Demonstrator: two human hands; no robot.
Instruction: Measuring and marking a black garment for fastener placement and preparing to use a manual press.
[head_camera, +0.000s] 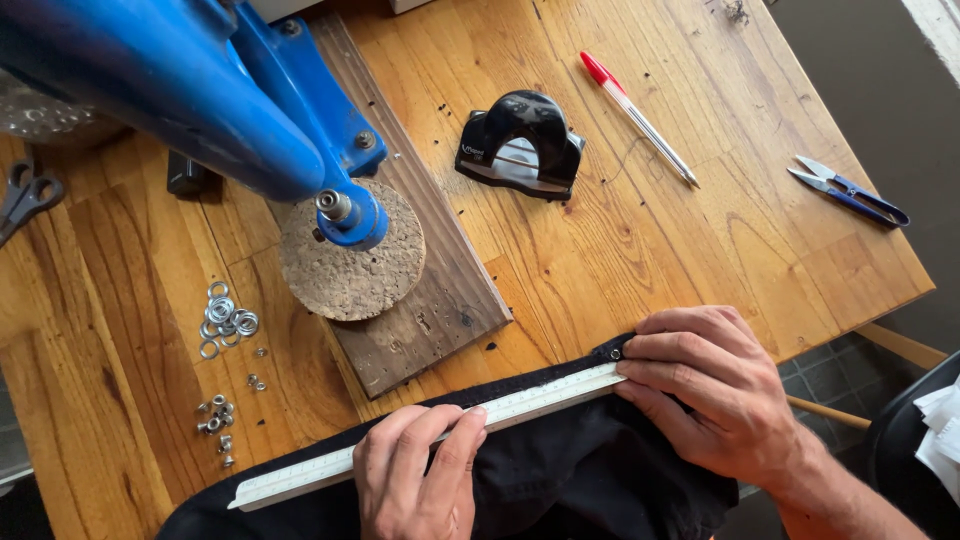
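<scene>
A long pale ruler (540, 398) lies slanted across the top edge of a black fabric piece (560, 470) at the table's near edge. My left hand (415, 475) presses flat on the ruler's middle, fingers pointing up and right. My right hand (715, 390) rests on the ruler's right end and on the fabric, its fingertips beside a small metal eyelet (615, 353) set in the fabric's corner. Neither hand grips anything; both press down.
A blue hand press (250, 110) stands on a dark wooden board (440, 300) with a round cork pad (350, 265). Loose metal rings (225, 320) and eyelets (218, 418) lie at left. A black hole punch (520, 145), red-capped pen (640, 115) and blue thread snips (850, 190) lie farther back.
</scene>
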